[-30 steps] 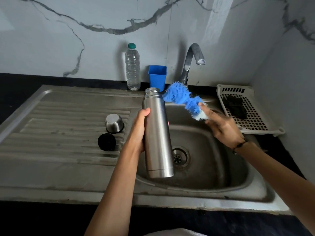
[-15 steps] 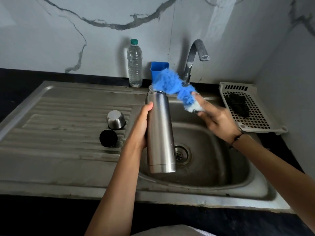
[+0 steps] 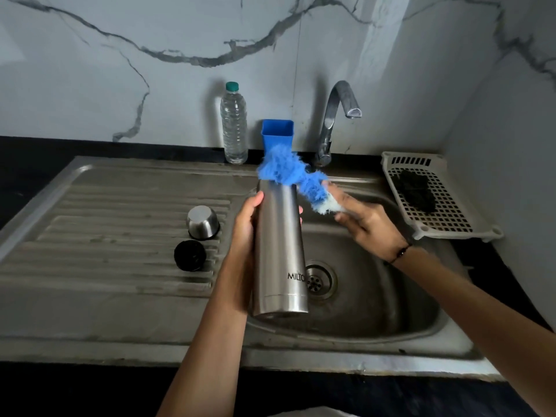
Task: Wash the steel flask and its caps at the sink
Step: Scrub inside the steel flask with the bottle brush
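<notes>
Blue brush (image 3: 284, 170) atop steel flask (image 3: 279, 248)

White marble wall (image 3: 120, 70) with grey veins behind the counter; a second wall (image 3: 511, 145) closes the right side, meeting it in the far right corner. Black countertop (image 3: 36, 152) runs along the far edge and the near edge. Far side — clear plastic bottle (image 3: 233, 127) with a green cap, blue square cup (image 3: 277, 132) just right of it. White perforated tray (image 3: 445, 212) at right, dark scrubber (image 3: 413, 191) lying in it. Light dim, cool, even.
</notes>
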Tool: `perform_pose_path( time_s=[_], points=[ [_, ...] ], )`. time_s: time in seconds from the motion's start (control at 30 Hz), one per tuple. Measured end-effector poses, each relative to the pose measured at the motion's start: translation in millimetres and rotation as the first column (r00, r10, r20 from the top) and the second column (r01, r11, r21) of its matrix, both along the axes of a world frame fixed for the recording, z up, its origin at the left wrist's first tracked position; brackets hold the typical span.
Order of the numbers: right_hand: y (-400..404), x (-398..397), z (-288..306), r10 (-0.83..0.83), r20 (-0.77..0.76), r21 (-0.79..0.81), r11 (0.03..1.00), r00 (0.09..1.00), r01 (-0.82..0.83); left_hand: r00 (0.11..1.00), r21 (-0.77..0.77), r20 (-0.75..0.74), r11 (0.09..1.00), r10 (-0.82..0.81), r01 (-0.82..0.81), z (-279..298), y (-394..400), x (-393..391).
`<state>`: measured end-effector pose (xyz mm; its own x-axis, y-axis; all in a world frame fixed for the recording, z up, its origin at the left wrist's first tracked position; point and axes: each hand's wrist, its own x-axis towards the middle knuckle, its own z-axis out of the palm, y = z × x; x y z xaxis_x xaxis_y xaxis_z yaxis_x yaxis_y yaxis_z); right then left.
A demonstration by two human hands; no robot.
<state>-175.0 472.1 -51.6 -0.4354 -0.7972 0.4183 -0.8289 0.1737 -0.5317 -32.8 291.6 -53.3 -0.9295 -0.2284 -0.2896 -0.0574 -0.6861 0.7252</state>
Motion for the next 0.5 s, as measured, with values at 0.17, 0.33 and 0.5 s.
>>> perform_pose_path(
  time_s=[0.17, 0.33, 0.5],
  points=[
    [16.7, -2.1, -14.3, -0.063, 0.121, -0.021, 0.998, 0.991, 0.066, 0.997, -0.021, 0.069, 1.000, -0.019, 0.020, -0.7, -9.4, 6.9],
    [-7.1, -2.4, 11.7, -0.004, -0.015, -0.018, 1.000, 1.000, 0.004, 0.999, 0.064, -0.017, 0.997, -0.029, 0.030, 6.8, -0.2, 1.1],
    [9.1, -2.7, -15.3, -0.035, 0.074, -0.008, 0.999, 0.997, 0.036, 0.993, -0.027, 0.004, 0.993, -0.118, 0.118, -4.3, -1.3, 1.4]
  ],
)
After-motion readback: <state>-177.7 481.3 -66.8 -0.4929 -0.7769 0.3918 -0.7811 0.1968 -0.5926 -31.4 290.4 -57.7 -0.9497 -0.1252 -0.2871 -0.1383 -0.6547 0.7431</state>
